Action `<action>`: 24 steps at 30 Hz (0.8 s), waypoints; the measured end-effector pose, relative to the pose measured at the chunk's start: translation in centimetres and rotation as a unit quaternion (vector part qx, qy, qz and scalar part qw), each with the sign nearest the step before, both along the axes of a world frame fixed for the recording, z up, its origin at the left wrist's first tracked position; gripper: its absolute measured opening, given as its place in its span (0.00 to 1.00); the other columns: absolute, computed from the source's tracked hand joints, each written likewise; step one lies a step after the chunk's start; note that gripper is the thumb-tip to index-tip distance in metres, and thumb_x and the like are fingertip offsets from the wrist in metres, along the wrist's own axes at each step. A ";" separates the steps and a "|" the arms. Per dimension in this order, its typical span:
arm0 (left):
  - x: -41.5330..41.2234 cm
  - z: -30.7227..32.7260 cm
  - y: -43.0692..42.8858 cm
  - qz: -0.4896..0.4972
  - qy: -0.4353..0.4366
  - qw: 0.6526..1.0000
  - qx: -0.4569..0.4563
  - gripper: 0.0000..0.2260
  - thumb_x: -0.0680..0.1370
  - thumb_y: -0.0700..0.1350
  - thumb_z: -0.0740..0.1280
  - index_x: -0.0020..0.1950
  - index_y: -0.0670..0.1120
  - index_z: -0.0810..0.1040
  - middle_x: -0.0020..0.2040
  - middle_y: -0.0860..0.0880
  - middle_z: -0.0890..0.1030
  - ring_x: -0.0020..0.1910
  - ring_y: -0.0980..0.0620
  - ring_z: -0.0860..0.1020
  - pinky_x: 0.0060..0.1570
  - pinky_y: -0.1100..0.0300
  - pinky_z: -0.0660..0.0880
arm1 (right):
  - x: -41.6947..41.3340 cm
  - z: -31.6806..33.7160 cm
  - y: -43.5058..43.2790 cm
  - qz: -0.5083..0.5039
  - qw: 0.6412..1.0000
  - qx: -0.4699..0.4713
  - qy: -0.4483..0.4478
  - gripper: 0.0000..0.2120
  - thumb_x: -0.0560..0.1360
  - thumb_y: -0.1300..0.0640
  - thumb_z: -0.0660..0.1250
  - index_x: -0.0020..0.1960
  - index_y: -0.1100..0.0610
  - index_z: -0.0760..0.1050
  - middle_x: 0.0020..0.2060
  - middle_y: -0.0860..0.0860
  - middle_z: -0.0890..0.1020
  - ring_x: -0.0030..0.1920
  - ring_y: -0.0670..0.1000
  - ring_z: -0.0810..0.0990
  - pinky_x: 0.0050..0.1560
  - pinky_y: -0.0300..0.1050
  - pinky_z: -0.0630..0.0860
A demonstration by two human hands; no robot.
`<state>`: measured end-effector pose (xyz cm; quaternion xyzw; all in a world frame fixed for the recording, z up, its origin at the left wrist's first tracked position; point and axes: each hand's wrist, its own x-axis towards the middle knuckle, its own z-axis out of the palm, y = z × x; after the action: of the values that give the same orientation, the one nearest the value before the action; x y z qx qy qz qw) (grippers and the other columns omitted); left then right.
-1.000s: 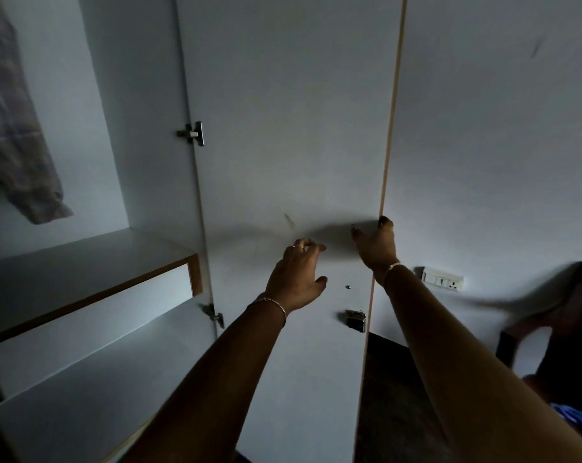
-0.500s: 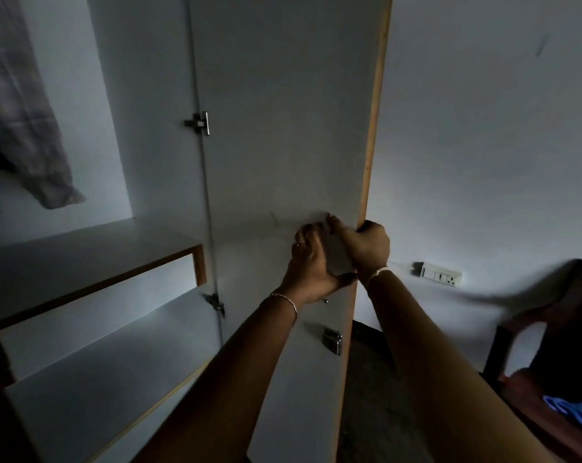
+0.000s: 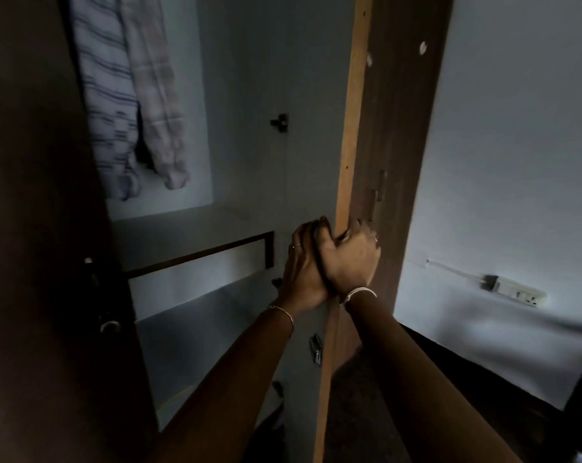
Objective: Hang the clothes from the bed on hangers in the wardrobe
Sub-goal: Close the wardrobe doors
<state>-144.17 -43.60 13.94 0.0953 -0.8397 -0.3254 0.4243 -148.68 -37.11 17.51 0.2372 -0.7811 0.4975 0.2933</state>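
Right hand (image 3: 349,259) grips door edge (image 3: 351,128); left hand (image 3: 301,269) presses.

Cuts hanging shirts (image 3: 129,95) off at the top edge, upper left; hides part of left hand (image 3: 299,272) behind right hand (image 3: 349,262)

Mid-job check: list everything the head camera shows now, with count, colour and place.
Blue-striped white shirt: 1, white and blue, hanging in wardrobe, upper left.
Pale checked shirt: 1, pale grey, hanging just right of it.
White wardrobe shelves: 2, white, below the shirts.
Right wardrobe door: 1, white inside, brown outside, centre.
Left wardrobe door: 1, dark, far left.
Metal hinges: 2 clear, dark, door's hinged side.
Wall socket strip: 1, white, right wall.
Left hand: 1, thin bangle, against door's inner face.
Right hand: 1, white bangle, gripping door's edge.
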 end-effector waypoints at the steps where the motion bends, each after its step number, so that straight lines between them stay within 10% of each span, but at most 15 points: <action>1: 0.8 -0.1 -0.5 0.010 -0.001 1.000 0.004 0.38 0.73 0.54 0.71 0.77 0.51 0.54 0.73 0.50 0.58 0.70 0.50 0.64 0.66 0.55 0.67 | 0.6 -0.2 -0.7 0.022 1.000 -0.001 -0.014 0.20 0.72 0.37 0.60 0.44 0.54 0.72 0.43 0.52 0.79 0.48 0.58 0.78 0.51 0.52 0.74; 8: 6.5 -0.6 -4.7 0.078 -0.007 0.996 0.045 0.30 0.77 0.46 0.68 0.75 0.45 0.60 0.72 0.45 0.66 0.72 0.48 0.65 0.72 0.51 0.61 | 5.3 -1.1 -5.5 0.136 0.986 0.050 -0.077 0.24 0.73 0.35 0.62 0.55 0.54 0.66 0.54 0.54 0.73 0.56 0.59 0.75 0.48 0.49 0.70; 14: 10.7 -1.7 -9.1 0.148 -0.013 0.985 0.083 0.33 0.70 0.62 0.70 0.70 0.50 0.68 0.67 0.50 0.72 0.63 0.55 0.72 0.62 0.54 0.73 | 7.8 -2.1 -9.7 0.245 0.967 0.039 -0.049 0.31 0.70 0.31 0.64 0.59 0.55 0.66 0.54 0.52 0.73 0.52 0.51 0.75 0.50 0.48 0.76; 17: 12.4 -1.4 -11.3 0.193 -0.004 0.977 0.094 0.25 0.68 0.50 0.76 0.61 0.53 0.71 0.61 0.51 0.73 0.58 0.54 0.74 0.56 0.55 0.75 | 8.4 -2.8 -12.2 0.326 0.943 0.009 -0.069 0.24 0.75 0.34 0.60 0.59 0.53 0.66 0.54 0.51 0.77 0.52 0.50 0.78 0.53 0.49 0.78; 24: 15.8 -1.6 -16.7 0.347 0.024 0.935 0.071 0.36 0.60 0.65 0.73 0.61 0.46 0.76 0.58 0.46 0.77 0.58 0.48 0.76 0.58 0.50 0.75 | 8.8 -2.7 -17.7 0.422 0.900 0.019 -0.104 0.15 0.82 0.45 0.52 0.54 0.57 0.64 0.47 0.57 0.80 0.47 0.59 0.80 0.48 0.50 0.75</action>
<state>-128.41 -60.31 12.31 0.4030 -0.7185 -0.2185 0.5231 -139.86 -54.77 14.78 0.4967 -0.6433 0.5818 -0.0319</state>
